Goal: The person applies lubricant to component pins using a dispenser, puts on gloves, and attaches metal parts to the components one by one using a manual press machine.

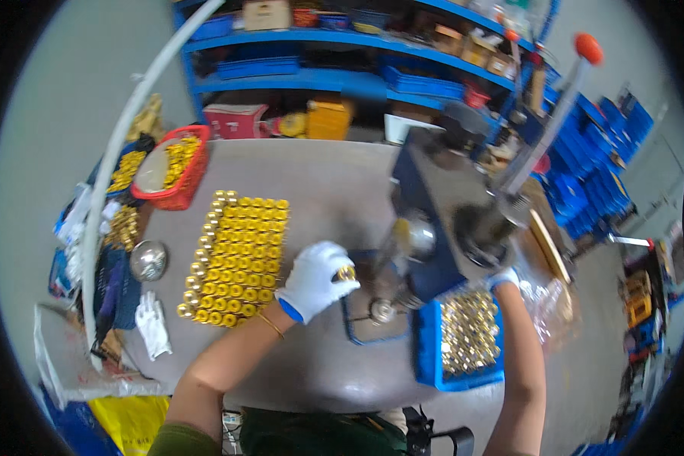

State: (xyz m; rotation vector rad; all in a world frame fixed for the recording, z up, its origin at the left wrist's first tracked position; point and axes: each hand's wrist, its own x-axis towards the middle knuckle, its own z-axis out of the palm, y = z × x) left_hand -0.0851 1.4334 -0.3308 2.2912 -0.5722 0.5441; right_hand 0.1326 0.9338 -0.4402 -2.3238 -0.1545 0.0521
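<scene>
My left hand (317,280), in a white glove, is closed on a small gold-coloured metal fitting (346,273), held between thumb and fingers above the table. It is just left of the blue-black lever press (433,220). On the press base sits a round silvery part (381,310). My right hand (504,279), also gloved, is beside the press at the far right corner of a blue bin (427,357); the press hides its fingers. Shiny metal fittings (470,334) fill that bin. Left of my left hand, yellow-topped fittings (243,258) stand upright in close rows.
The press lever (547,114) with a red knob rises at the right. At the table's left are a red basket (197,171) of gold parts, a metal bowl (149,261) and a loose white glove (153,325). Blue shelving (311,78) stands behind; clear plastic (547,308) lies right.
</scene>
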